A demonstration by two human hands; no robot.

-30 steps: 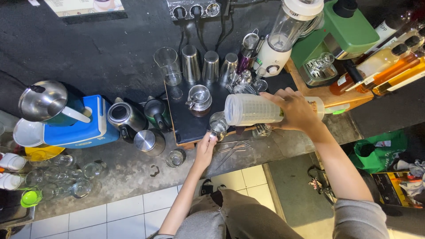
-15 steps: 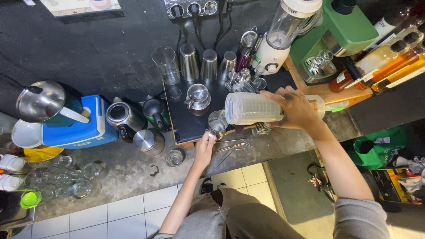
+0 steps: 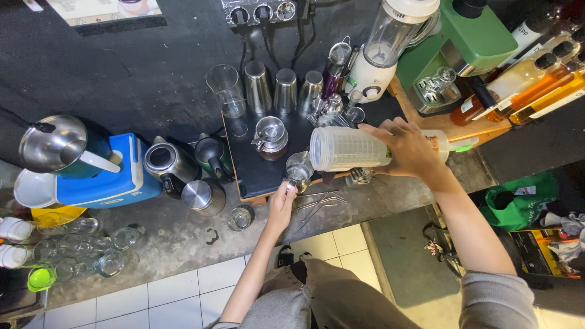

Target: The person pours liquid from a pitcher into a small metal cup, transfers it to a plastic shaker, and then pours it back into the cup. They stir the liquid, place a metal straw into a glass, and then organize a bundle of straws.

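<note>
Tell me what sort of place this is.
Probably a small drink or coffee stall counter: a blender, a green coffee machine, syrup bottles and steel shaker cups crowd it, and the right hand tips a plastic jug.

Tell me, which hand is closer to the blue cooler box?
The left. The left hand holds a small metal cup a short way right of the blue cooler box. The right hand tips a plastic jug farther right still.

Translucent ribbed plastic jug (image 3: 348,148), shiny metal cup (image 3: 298,169), rough grey counter (image 3: 170,237).
</note>
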